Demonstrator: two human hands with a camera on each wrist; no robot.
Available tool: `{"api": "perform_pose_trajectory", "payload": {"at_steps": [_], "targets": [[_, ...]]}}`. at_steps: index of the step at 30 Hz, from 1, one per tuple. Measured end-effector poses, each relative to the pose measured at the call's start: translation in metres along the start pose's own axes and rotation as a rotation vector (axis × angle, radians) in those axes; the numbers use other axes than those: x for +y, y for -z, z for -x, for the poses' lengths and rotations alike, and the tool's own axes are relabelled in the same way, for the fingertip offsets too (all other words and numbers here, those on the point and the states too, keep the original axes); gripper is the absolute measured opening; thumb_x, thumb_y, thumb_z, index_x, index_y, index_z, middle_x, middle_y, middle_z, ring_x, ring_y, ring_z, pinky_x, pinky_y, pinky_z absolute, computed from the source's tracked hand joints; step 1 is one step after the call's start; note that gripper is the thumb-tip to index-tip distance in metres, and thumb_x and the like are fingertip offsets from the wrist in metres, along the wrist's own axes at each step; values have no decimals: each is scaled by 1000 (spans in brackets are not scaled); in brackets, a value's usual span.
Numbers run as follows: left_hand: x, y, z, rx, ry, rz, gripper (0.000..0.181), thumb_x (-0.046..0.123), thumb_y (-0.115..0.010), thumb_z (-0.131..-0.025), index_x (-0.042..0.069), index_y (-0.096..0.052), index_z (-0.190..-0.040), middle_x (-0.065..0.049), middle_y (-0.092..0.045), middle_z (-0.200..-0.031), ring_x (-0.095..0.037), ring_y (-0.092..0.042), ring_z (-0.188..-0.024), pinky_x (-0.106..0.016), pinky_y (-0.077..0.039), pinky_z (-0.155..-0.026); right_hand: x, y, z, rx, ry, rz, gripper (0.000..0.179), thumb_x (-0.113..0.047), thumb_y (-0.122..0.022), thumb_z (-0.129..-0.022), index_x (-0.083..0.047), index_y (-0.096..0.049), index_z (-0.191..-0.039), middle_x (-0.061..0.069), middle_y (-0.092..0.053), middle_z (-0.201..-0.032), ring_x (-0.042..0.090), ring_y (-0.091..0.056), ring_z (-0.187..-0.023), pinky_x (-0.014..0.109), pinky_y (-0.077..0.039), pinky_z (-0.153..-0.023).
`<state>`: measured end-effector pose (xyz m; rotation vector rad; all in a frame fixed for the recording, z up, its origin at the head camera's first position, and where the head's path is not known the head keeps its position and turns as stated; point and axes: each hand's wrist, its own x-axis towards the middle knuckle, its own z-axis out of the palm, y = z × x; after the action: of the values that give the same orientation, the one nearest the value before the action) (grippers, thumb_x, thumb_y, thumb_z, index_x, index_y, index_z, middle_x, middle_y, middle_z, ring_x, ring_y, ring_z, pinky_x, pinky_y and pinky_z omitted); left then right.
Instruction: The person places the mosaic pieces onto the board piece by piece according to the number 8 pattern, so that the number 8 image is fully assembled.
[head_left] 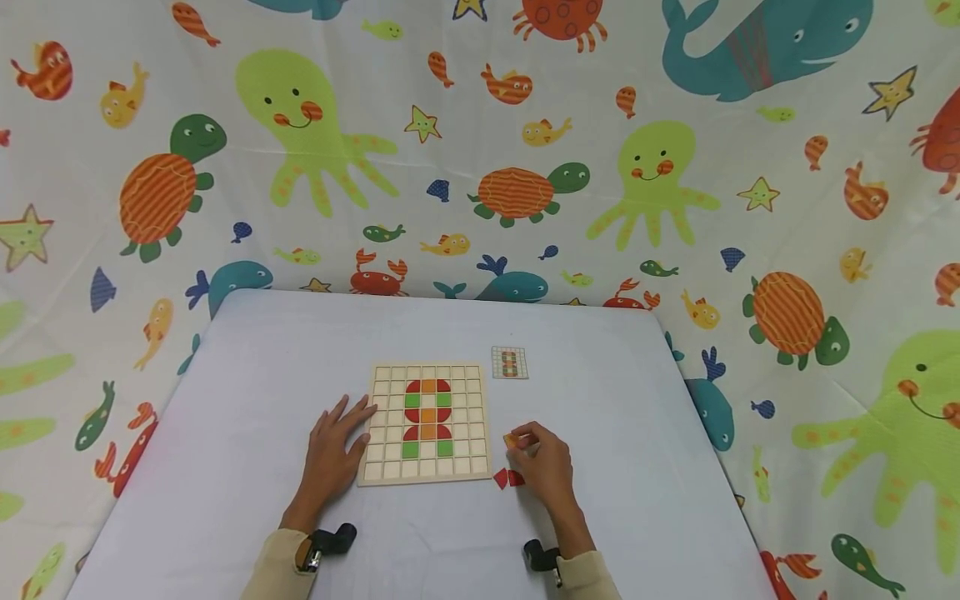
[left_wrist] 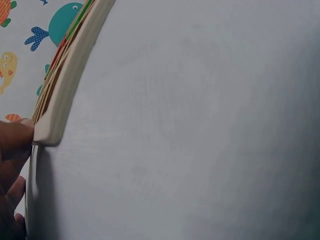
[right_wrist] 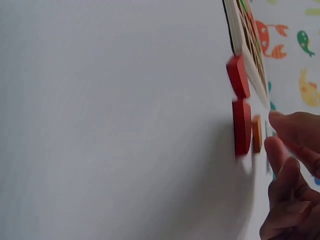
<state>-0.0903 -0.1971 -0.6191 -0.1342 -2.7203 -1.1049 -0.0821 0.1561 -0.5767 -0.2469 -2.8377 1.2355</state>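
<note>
A wooden grid board (head_left: 476,447) lies on the white table in the head view. Red rounded pieces, orange squares and green squares (head_left: 410,450) fill some of its middle cells. My left hand (head_left: 332,450) rests against the board's left edge with fingers spread; the left wrist view shows the thumb (left_wrist: 17,135) at the board's corner. Right of the board, my right hand (head_left: 543,467) has its thumb and fingertips close around an orange square (right_wrist: 257,134), which shows apart from them in the right wrist view. Two red pieces (right_wrist: 242,127) lie beside the orange one.
A small pattern card (head_left: 510,363) with a matching coloured grid lies beyond the board's upper right corner. White cloth covers the table (head_left: 637,400). Behind it hangs a curtain (head_left: 465,167) printed with sea animals.
</note>
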Motion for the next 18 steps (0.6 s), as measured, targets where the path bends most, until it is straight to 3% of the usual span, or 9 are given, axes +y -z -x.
{"api": "perform_pose_trajectory", "payload": {"at_steps": [10, 18], "targets": [[0, 1, 0, 6, -10, -7, 49, 2, -70, -96, 11, -64, -145, -17, -54, -160, -50, -33, -157, -75, -19, -125, 17, 14, 25, -96, -31, 88, 28, -16, -95, -77, -20, -78, -99, -6, -64, -81, 13, -52, -77, 25, -40, -66], [0, 1, 0, 16, -17, -7, 49, 2, -70, -96, 10, -65, -144, -18, -55, -160, -51, -34, -156, -76, -19, -124, 18, 11, 35, -100, -33, 83, 27, -14, -94, -79, -19, -72, -95, -5, -62, -83, 12, -49, -74, 23, -39, -62]]}}
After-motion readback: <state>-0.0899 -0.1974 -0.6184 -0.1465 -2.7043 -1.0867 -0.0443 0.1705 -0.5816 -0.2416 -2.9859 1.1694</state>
